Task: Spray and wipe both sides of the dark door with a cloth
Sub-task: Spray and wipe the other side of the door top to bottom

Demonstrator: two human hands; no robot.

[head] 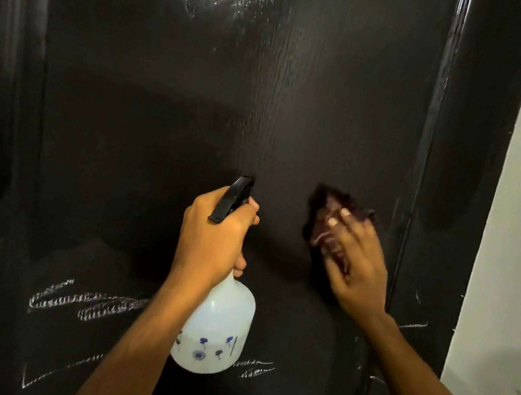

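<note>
Against door, near right edge: right grip, fingers spread, presses cloth; left grip clenches spray bottle.

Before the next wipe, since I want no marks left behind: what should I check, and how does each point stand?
1. Cloth on the door: ok, the right hand presses it flat.
2. Spray bottle held: ok, the left hand grips its neck, nozzle toward the door.
3. Liquid in the bottle: cannot tell, its body is cloudy.
4. White scribbles gone: not ok, they show below both hands.
5. Other side wiped: cannot tell, out of view.
</note>
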